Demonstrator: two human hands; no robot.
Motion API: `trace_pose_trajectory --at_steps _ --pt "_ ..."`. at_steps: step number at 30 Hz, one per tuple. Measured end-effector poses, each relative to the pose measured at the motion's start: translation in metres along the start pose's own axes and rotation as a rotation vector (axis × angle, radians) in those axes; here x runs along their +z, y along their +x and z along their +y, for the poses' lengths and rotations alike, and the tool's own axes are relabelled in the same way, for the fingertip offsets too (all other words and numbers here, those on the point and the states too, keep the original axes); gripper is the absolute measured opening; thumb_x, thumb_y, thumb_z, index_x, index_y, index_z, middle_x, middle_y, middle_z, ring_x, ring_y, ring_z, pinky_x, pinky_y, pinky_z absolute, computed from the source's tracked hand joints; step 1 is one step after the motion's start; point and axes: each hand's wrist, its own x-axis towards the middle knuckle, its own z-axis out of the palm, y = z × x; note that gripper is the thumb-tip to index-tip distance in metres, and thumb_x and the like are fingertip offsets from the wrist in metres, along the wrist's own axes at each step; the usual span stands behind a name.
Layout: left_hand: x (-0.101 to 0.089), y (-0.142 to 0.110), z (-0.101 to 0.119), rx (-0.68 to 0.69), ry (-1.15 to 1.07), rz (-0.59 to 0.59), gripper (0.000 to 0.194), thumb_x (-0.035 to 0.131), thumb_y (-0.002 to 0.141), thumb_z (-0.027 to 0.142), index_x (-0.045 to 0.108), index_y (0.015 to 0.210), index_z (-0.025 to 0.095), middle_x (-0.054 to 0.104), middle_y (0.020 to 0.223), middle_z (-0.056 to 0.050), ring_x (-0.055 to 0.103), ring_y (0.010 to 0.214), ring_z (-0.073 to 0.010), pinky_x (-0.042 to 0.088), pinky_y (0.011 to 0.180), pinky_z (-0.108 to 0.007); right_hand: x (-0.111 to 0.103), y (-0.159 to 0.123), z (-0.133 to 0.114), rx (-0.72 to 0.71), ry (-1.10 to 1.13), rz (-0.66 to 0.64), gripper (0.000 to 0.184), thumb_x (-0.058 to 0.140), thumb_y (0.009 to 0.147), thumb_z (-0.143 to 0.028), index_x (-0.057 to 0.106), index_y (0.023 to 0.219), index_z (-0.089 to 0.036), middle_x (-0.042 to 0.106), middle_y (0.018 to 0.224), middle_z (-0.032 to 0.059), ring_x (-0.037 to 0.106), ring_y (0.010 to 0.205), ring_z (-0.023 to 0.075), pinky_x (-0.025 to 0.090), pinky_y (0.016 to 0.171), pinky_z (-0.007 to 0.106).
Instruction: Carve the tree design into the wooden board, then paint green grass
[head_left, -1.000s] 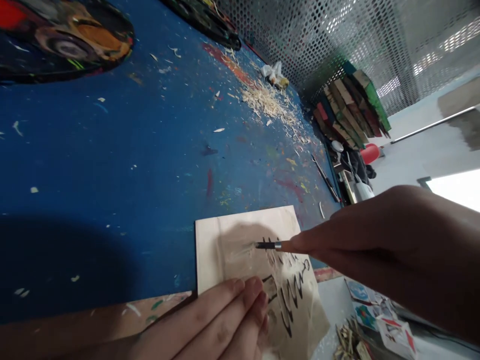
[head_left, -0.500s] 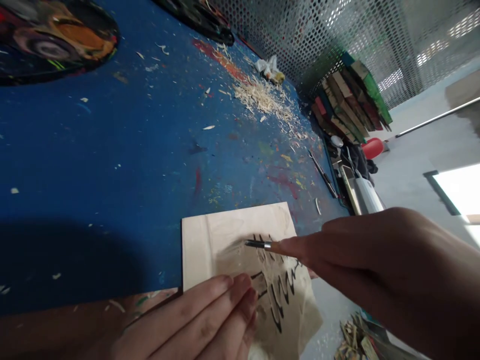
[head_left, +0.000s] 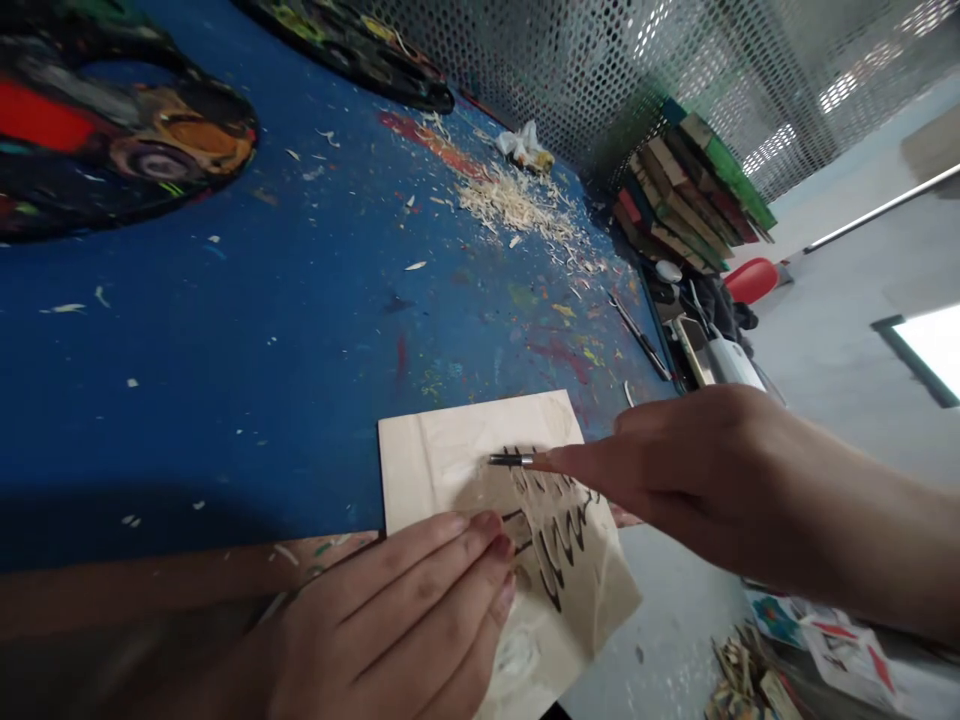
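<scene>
A pale wooden board (head_left: 484, 425) overhangs the near edge of the blue table, with zigzag black lines drawn on it and carved marks in its face. My left hand (head_left: 405, 620) lies on the board with its fingers stretched out side by side, pressing on the surface. My right hand (head_left: 690, 470) grips a carving gouge (head_left: 517, 460) low on its wooden handle. The gouge's metal tip touches the board just beyond my left fingertips, at the upper end of the drawn lines. Most of the handle is hidden inside my right hand.
Wood shavings (head_left: 517, 205) are heaped on the paint-stained blue table (head_left: 322, 330). A pen-like tool (head_left: 639, 337) lies near its right edge. Paint-covered palettes (head_left: 187, 140) sit at the left. Books (head_left: 690, 190) stand by a perforated metal panel (head_left: 540, 60).
The view has shifted slightly, showing more of the board and the left palette. The gouge stays on nearly the same spot of the board; my left hand remains flat on it.
</scene>
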Motion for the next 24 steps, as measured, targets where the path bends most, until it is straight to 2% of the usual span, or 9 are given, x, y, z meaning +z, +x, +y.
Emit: trace_pose_trajectory --at_steps 2,4,8,10,13,15,18,21,24 --pt "0.002 0.001 -0.003 0.024 0.047 0.042 0.028 0.039 0.093 0.007 0.065 0.101 0.011 0.068 0.115 -0.004 0.049 0.128 -0.0203 0.037 0.116 -0.036 0.001 0.003 0.012 -0.163 -0.031 0.001 0.027 0.041 0.097 -0.015 0.063 0.112 -0.019 0.053 0.063 -0.0019 0.050 0.053 0.0094 0.035 0.050 0.024" --pt "0.004 0.001 -0.004 0.053 0.092 0.082 0.028 0.038 0.094 0.009 0.065 0.098 0.013 0.069 0.112 -0.003 0.051 0.126 -0.0192 0.039 0.115 -0.034 0.010 -0.006 0.022 -0.295 -0.100 0.063 0.029 0.040 0.097 -0.015 0.054 0.123 -0.015 0.052 0.065 -0.0014 0.048 0.052 0.0118 0.032 0.048 0.027" --pt "0.010 -0.001 -0.002 0.004 0.108 0.112 0.030 0.038 0.092 0.005 0.066 0.090 0.015 0.071 0.109 -0.001 0.050 0.127 -0.0161 0.035 0.118 -0.033 0.023 -0.018 0.035 -0.432 -0.202 0.159 0.031 0.042 0.097 -0.013 0.046 0.127 -0.011 0.060 0.073 0.0021 0.050 0.055 0.0123 0.034 0.049 0.028" --pt "0.012 -0.001 0.000 -0.016 0.101 0.131 0.032 0.038 0.090 0.004 0.067 0.089 0.016 0.071 0.109 0.000 0.050 0.126 -0.0142 0.034 0.118 -0.031 0.028 -0.016 0.038 -0.432 -0.164 0.174 0.030 0.044 0.097 -0.016 0.048 0.126 -0.011 0.061 0.074 0.0024 0.050 0.056 0.0112 0.036 0.050 0.027" --pt "0.012 -0.002 0.005 -0.056 0.056 0.172 0.023 0.047 0.089 0.008 0.068 0.088 0.018 0.071 0.108 0.001 0.052 0.125 -0.0137 0.041 0.114 -0.030 0.045 -0.013 0.043 -0.393 0.021 0.248 0.030 0.047 0.098 -0.026 0.051 0.124 -0.013 0.062 0.078 0.0034 0.056 0.064 0.0101 0.042 0.055 0.023" --pt "0.009 -0.001 0.007 -0.101 0.025 0.147 0.014 0.056 0.087 0.013 0.068 0.092 0.019 0.071 0.109 0.003 0.051 0.125 -0.0135 0.045 0.111 -0.029 0.059 -0.014 0.047 -0.365 0.119 0.326 0.029 0.048 0.097 -0.029 0.053 0.122 -0.015 0.064 0.081 0.0036 0.060 0.069 0.0101 0.044 0.058 0.022" --pt "0.005 0.002 0.010 -0.164 0.036 0.065 0.017 0.057 0.087 0.012 0.066 0.099 0.019 0.069 0.113 0.006 0.052 0.123 -0.0085 0.042 0.112 -0.024 0.078 -0.017 0.052 -0.373 0.060 0.404 0.033 0.052 0.095 -0.028 0.053 0.125 -0.015 0.066 0.083 0.0048 0.061 0.069 0.0116 0.043 0.056 0.024" --pt "0.006 0.007 0.011 -0.227 0.055 0.175 0.027 0.043 0.093 0.008 0.067 0.096 0.021 0.071 0.107 0.008 0.055 0.117 -0.0018 0.037 0.113 -0.017 0.084 -0.020 0.053 -0.417 -0.064 0.424 0.042 0.058 0.091 -0.023 0.049 0.131 -0.012 0.068 0.088 0.0067 0.062 0.071 0.0130 0.043 0.056 0.026" --pt "0.008 0.012 0.009 -0.217 0.052 0.280 0.028 0.040 0.095 0.012 0.067 0.095 0.020 0.073 0.100 0.007 0.058 0.113 -0.0029 0.042 0.109 -0.017 0.082 -0.019 0.053 -0.405 -0.035 0.443 0.037 0.053 0.094 -0.027 0.051 0.129 -0.015 0.068 0.087 0.0064 0.062 0.068 0.0131 0.042 0.053 0.027"
